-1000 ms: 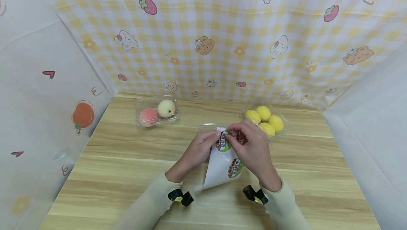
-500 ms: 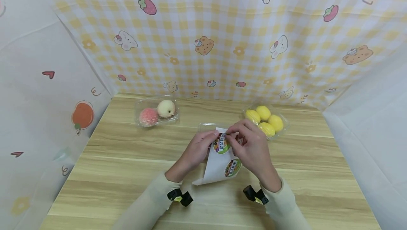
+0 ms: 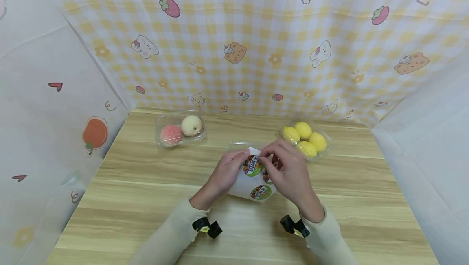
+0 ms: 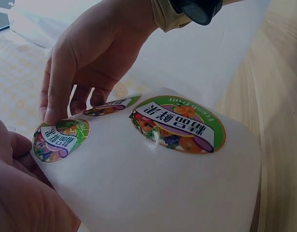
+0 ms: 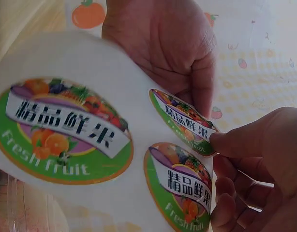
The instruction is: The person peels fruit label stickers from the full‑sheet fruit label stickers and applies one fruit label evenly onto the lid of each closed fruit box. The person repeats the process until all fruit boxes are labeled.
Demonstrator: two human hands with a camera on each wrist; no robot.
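Note:
My left hand [image 3: 225,172] holds a white sticker sheet [image 3: 239,185] by its far left edge. Several oval "Fresh Fruit" stickers are on the sheet. With thumb and fingertips, my right hand [image 3: 289,171] pinches the edge of the upper sticker [image 3: 253,166]. In the right wrist view, the thumb lies on the end of that sticker [image 5: 185,121]; whether its edge is lifted from the backing I cannot tell. The left wrist view shows a larger, nearer sticker [image 4: 180,124] flat on the curved sheet. Beneath the hands, a clear plastic box [image 3: 239,145] is mostly hidden.
At the back left of the wooden table [image 3: 121,200] stands a clear box [image 3: 163,118] with a pink peach [image 3: 171,135] and a pale one [image 3: 191,125]. Another clear box [image 3: 327,147] at the back right contains several lemons [image 3: 302,130]. A checked curtain [image 3: 256,25] hangs behind.
The sheet's loose lower part has swung left and up, and its stickers have turned with it. Both hands stay nearly in place, with the right one still at the upper sticker.

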